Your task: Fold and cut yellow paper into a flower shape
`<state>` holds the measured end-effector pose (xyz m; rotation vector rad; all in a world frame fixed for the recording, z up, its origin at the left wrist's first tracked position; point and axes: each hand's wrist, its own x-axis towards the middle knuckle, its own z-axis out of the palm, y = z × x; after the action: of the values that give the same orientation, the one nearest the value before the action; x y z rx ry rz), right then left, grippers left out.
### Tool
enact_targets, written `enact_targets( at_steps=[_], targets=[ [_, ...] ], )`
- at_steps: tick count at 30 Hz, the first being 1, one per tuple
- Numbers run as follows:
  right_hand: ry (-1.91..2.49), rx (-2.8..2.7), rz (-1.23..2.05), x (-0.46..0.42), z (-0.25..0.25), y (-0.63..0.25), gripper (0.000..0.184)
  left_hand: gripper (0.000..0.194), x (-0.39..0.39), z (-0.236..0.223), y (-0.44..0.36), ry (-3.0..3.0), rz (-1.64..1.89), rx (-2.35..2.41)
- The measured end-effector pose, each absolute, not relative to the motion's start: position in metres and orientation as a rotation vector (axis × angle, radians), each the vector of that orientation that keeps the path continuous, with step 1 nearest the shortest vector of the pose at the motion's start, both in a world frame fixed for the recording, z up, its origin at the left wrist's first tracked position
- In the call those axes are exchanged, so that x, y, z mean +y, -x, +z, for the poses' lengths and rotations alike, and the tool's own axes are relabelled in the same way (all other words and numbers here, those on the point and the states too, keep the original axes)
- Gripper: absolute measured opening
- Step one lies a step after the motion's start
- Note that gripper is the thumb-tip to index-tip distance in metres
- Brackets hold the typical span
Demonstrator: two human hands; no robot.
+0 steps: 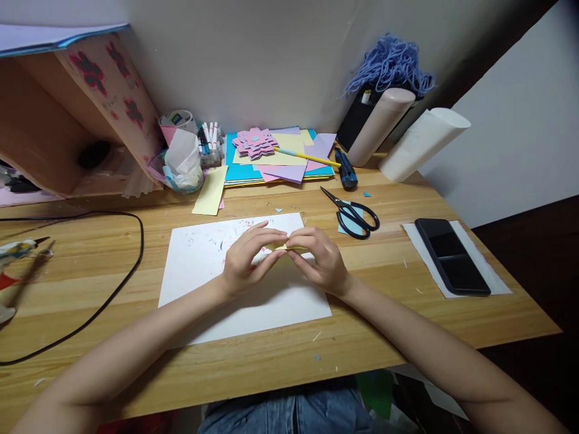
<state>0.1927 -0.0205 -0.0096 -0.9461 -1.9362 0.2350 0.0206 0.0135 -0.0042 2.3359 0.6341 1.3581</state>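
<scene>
Between the fingertips of both hands is a small piece of yellow paper (295, 247), seen nearly edge-on and mostly covered by fingers. My left hand (246, 256) pinches its left end, thumb below and fingers above. On the other end, my right hand (320, 259) grips in the same way, and the two hands meet at the middle. Both are held over a white sheet (203, 307) marked with small coloured smudges. Black-handled scissors (350, 212) lie right of the sheet, partly over a light blue paper piece (357, 211).
Behind are a pink paper flower (256, 143) on stacked coloured paper (233, 172), a blue utility knife (346, 172), markers (210, 138) and a pale yellow sheet (210, 191). A phone (452, 256) lies right. A black cable (141, 241) loops left near a glue gun (18, 250).
</scene>
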Motion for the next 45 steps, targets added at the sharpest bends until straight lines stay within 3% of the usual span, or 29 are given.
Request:
enact_targets(
  at_steps=[6,9,14,28,38,45],
  targets=[
    [0.957,-1.783,0.344,-0.02,-0.003,-0.193,0.015,0.024,0.015,-0.003,-0.021,-2.278,1.203,0.738],
    [1.017,-1.747,0.436,-0.021,0.001,-0.192,0.01,0.016,0.016,-0.003,-0.02,-2.302,1.257,0.781],
    [1.08,-1.676,0.529,-0.023,0.009,-0.191,0.006,0.018,0.015,0.001,-0.021,-2.483,1.338,0.798],
    [1.044,-1.757,0.261,-0.023,0.01,-0.197,0.015,0.023,0.019,0.001,-0.019,-2.6,1.441,0.804],
    [1.164,-1.762,0.383,-0.023,0.017,-0.195,0.005,0.041,0.02,0.007,-0.007,-2.983,1.377,0.694],
    [1.122,-1.812,0.222,-0.022,0.014,-0.198,0.009,0.031,0.02,0.01,-0.011,-2.912,1.313,0.74]
  ],
)
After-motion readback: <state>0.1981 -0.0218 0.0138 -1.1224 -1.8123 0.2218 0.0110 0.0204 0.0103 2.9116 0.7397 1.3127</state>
